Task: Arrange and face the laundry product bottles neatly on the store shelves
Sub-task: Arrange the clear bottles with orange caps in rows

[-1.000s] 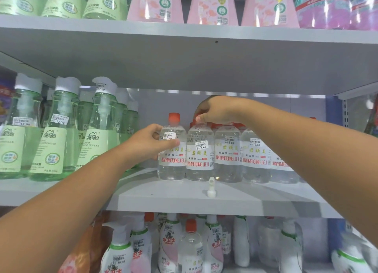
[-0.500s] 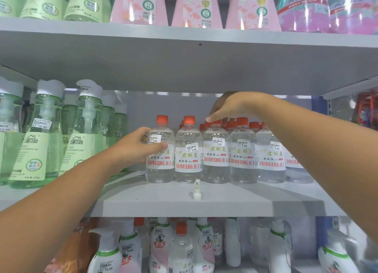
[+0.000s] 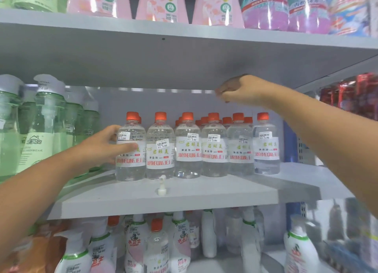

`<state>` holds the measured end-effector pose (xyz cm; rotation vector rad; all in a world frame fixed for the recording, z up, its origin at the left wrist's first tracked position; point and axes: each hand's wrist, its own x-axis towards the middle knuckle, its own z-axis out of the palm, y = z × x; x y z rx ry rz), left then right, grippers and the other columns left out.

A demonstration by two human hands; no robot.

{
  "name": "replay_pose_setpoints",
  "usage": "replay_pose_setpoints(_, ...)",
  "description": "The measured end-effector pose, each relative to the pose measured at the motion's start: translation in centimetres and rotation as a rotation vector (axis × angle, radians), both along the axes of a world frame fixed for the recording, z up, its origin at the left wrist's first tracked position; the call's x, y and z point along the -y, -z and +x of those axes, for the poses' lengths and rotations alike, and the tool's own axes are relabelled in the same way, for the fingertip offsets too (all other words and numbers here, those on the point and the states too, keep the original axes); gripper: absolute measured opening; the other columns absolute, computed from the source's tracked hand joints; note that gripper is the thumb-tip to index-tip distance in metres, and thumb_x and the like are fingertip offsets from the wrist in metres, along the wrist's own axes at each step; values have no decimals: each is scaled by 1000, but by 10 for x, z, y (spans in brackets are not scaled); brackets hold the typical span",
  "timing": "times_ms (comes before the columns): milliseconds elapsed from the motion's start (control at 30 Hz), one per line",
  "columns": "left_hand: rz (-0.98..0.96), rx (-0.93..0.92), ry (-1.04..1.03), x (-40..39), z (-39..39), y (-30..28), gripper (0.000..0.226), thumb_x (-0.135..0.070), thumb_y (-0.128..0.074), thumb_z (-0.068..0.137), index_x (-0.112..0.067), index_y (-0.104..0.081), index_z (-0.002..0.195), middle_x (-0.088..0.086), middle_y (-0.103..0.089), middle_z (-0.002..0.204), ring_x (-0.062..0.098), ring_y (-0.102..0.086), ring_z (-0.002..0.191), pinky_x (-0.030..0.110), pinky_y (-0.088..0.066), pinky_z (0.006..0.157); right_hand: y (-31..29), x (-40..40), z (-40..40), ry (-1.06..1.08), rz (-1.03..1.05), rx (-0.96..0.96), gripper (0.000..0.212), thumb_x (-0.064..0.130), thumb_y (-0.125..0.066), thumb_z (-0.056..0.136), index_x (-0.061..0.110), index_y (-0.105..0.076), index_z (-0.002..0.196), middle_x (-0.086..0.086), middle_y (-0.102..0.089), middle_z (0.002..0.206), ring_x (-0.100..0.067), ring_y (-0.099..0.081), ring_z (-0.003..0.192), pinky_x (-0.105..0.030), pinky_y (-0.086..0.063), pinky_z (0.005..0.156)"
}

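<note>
**Clear bottles lined up on the middle shelf**

While the left hand (image 3: 102, 147) curls round the leftmost clear bottle (image 3: 130, 149), thumb across its label, the right hand (image 3: 239, 89) hangs above the row, fingers loosely bent and holding nothing. Each clear bottle stands upright on the grey shelf (image 3: 204, 193), orange cap (image 3: 132, 115) up, with a white red-lettered label facing outward.

We find a row of clear, red-capped plastic bottles (image 3: 186, 147) on the grey metal middle shelf (image 3: 163, 199), further ones behind. Tall green pump bottles (image 3: 44, 127) stand left. A small white plastic nozzle (image 3: 162, 187) lies before the row.
</note>
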<state>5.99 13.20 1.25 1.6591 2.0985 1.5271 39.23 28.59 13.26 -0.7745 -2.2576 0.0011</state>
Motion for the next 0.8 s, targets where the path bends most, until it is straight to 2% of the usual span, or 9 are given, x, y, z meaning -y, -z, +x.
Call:
replay_pose_setpoints(133, -45, -38, -32, 2, 5, -3, 51, -38, -76, 88, -35, -47, 130, -12, -68, 108, 15, -73, 88, 31, -54, 67, 46, -35, 75, 72, -89, -324, 41, 46, -68, 95, 22, -67, 128, 6, -70, 116, -1, -65, 92, -25, -53, 83)
replay_pose_setpoints(233, -66, 8, -69, 3, 13, -2, 49, -36, -78, 87, -30, -49, 126, -10, -73, 104, 18, -76, 86, 34, -59, 66, 91, -62, 96, 90, -349, -285, 67, 53, -73, 87, 19, -52, 141, 5, -64, 126, -12, -68, 94, -26, -55, 72)
replay_pose_setpoints(333, -130, 82, -52, 5, 24, 1, 28, -33, -77, 87, -24, -63, 111, -12, -80, 85, 13, -78, 72, 28, -61, 56, 116, -77, 93, 32, -470, -282, 71, 42, -80, 86, 20, -44, 143, 14, -61, 106, -10, -67, 91, -25, -55, 65)
replay_pose_setpoints(400, -141, 95, -74, 8, 29, 5, 25, -35, -77, 87, -25, -65, 107, -14, -79, 84, 9, -77, 71, 25, -61, 56, 120, -86, 90, 28, -454, -294, 69, 41, -82, 84, 19, -48, 139, 12, -64, 103, -9, -68, 91, -25, -55, 65)
replay_pose_setpoints(467, -149, 90, -102, 11, 30, 8, 35, -46, -80, 79, -30, -67, 107, -10, -80, 97, 10, -78, 79, 29, -62, 67, 119, -89, 89, 25, -448, -286, 60, 40, -81, 85, 21, -52, 134, 13, -67, 102, -7, -68, 89, -23, -53, 62)
replay_pose_setpoints(600, -141, 38, -127, 25, 39, 8, 98, -86, -81, 36, -33, -68, 117, -14, -76, 115, 13, -76, 98, 37, -62, 87, 118, -88, 90, -5, -431, -282, 53, 39, -81, 87, 20, -57, 130, 9, -71, 106, -6, -69, 89, -21, -52, 60)
replay_pose_setpoints(667, -182, -26, -200, 31, 52, 11, 100, -83, -75, 56, -29, -57, 138, -10, -67, 132, 18, -70, 113, 43, -55, 102, 117, -80, 94, 19, -428, -231, 58, 43, -77, 89, 20, -54, 137, 10, -69, 111, -9, -68, 91, -24, -50, 65)
replay_pose_setpoints(733, -147, -163, -400, 40, 64, 16, 99, -74, -66, 80, -22, -34, 158, -5, -55, 148, 24, -57, 132, 47, -43, 114, 120, -71, 100, 118, -356, -256, 68, 47, -73, 91, 20, -46, 147, 7, -65, 122, -18, -66, 99, -33, -49, 76)
replay_pose_setpoints(800, 145, -212, -455, 61, 83, 33, 76, -57, -64, 93, -25, -36, 157, -9, -57, 147, 16, -55, 133, 40, -45, 110, 133, -52, 106, 115, -150, -495, 52, 42, -68, 95, 24, -53, 142, 4, -65, 119, -22, -64, 106, -42, -54, 87)
